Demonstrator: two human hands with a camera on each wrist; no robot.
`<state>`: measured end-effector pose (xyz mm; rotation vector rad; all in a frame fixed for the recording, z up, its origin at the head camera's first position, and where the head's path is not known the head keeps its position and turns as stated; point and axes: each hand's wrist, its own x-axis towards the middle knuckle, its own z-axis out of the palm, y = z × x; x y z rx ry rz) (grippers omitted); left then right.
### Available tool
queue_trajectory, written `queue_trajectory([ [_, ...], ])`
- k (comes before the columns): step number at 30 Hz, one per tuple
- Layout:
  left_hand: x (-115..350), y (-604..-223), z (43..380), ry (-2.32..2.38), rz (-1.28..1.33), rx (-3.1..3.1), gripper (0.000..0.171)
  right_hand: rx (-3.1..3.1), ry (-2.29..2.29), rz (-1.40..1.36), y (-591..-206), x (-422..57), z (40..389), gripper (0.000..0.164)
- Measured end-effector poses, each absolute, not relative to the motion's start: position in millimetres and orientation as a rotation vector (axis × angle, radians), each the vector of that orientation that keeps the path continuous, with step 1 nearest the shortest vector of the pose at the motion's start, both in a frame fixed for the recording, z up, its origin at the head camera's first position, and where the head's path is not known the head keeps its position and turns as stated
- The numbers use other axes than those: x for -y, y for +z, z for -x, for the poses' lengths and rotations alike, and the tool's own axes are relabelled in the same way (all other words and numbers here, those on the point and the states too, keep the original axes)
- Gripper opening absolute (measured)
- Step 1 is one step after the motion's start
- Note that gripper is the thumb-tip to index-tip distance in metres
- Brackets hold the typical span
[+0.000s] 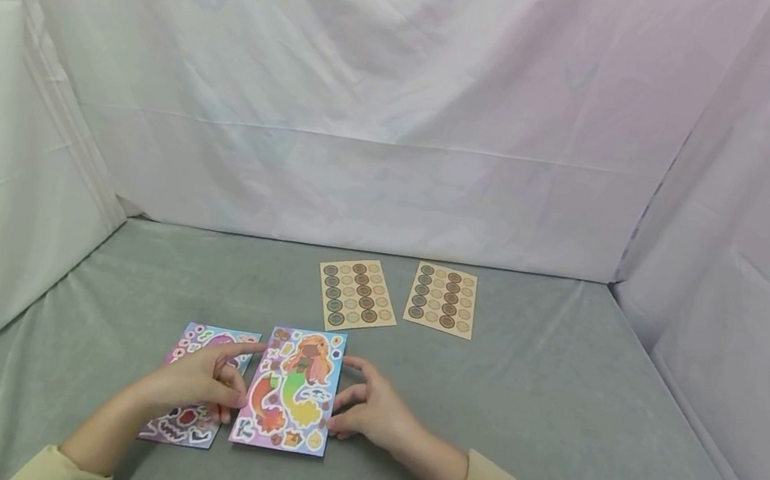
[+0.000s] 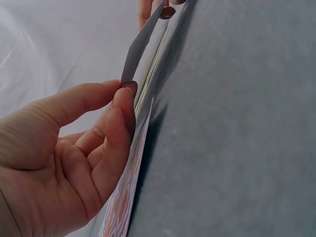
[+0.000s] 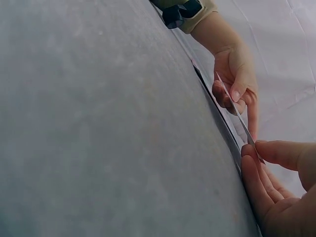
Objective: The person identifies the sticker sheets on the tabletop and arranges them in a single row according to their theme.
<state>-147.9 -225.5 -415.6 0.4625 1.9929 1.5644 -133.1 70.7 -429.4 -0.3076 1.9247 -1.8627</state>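
Note:
A mermaid sticker sheet (image 1: 295,392) with a pink-to-blue background is held by its two long sides, picture face up. My left hand (image 1: 196,378) pinches its left edge between thumb and fingers, with the index finger reaching up along that side. On the opposite edge, my right hand (image 1: 377,413) grips it the same way. Both wrist views show the sheet (image 2: 138,54) nearly edge-on, raised off the cloth. Below my left hand lies a second colourful sticker sheet (image 1: 177,429), partly hidden by that hand.
Two beige sheets of round stickers lie farther back, a tilted left one (image 1: 357,296) and a straighter right one (image 1: 442,299). Grey cloth (image 1: 551,431) covers the table. White curtains (image 1: 390,108) enclose the back and both sides.

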Motion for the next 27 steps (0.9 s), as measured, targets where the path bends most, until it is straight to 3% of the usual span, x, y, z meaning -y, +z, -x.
queue_trajectory([
  [27, 226.0, -411.4, 142.9, 1.526, -0.385, -1.979, 0.088, -1.952, -1.798, 0.240, -431.7, -64.4, 131.7, 0.090],
])
